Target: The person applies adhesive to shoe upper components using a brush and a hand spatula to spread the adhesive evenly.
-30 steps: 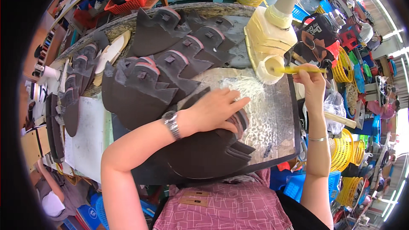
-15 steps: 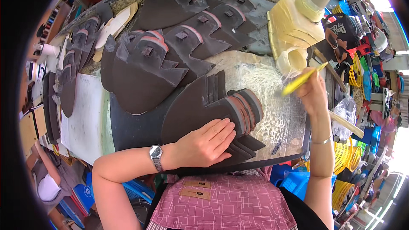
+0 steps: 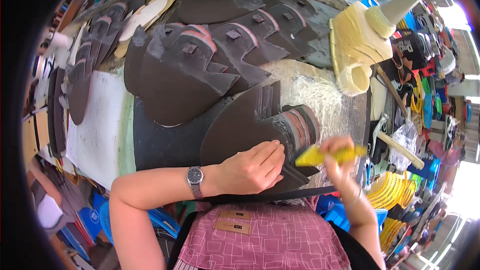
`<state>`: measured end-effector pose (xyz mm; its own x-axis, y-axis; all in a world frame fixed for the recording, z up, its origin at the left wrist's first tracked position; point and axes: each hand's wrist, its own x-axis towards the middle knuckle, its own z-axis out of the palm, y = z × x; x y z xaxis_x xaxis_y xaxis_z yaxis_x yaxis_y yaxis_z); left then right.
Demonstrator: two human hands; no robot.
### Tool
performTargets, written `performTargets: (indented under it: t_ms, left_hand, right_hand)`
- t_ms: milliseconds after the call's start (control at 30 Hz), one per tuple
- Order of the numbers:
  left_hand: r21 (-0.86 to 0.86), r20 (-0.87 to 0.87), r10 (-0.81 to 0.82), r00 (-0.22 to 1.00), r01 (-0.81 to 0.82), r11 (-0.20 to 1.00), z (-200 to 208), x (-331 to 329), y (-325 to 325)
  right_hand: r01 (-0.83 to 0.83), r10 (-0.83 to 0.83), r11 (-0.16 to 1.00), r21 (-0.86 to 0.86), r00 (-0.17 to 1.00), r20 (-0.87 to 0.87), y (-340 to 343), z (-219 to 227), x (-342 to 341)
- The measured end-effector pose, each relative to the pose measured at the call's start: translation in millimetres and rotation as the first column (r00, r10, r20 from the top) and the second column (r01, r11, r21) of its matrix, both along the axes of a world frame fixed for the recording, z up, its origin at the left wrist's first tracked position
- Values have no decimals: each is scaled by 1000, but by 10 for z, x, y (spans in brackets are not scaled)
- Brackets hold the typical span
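Dark brown shoe-upper pieces (image 3: 235, 130) lie fanned in a stack before me, their stepped edges greyish and reddish. My left hand (image 3: 252, 167) rests on the near part of this stack, fingers bent together and gripping it. In my right hand (image 3: 338, 157) is a yellow brush (image 3: 310, 157), blurred by motion; its tip is close to the right edges of the stack. Beyond it stands a cream glue bottle (image 3: 361, 35) with a conical nozzle and a round open spout (image 3: 356, 78) at its near side.
More brown pieces (image 3: 185, 87) overlap behind the stack, others (image 3: 82, 87) lie at the left. A white board (image 3: 102, 125) is beside a black mat (image 3: 167, 145). A hammer (image 3: 400, 150) and a clear plastic bag (image 3: 406, 142) are at the right. Yellow baskets (image 3: 392, 190) stand lower right.
My right hand has brought the yellow brush down and toward me, from near the glue spout to the stack's edges. My left hand's flat fingers have bent. The whole view has shifted slightly.
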<state>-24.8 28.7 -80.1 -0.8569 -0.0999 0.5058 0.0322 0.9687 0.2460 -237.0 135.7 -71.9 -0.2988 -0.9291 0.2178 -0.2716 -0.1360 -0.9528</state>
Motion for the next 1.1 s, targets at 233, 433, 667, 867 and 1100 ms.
performTargets:
  t_ms: [233, 433, 667, 867, 1100]
  left_hand:
    - [30, -32, 54, 998, -53, 998, 69, 73, 43]
    - [221, -85, -22, 996, 41, 974, 228, 409, 30]
    - [113, 231, -45, 972, 19, 993, 216, 541, 52]
    - [140, 214, -67, 974, 38, 990, 224, 547, 27]
    - [-87, 319, -90, 944, 123, 989, 358, 473, 16]
  right_hand:
    - [-16, 24, 997, 78, 995, -99, -13, 230, 174]
    - [101, -97, 995, -14, 980, 175, -366, 568, 262]
    - [49, -67, 997, -63, 941, -332, -705, 232, 537]
    - [-182, 206, 978, 99, 906, -371, 400, 403, 362]
    - [59, 93, 925, 375, 922, -376, -1087, 468, 519]
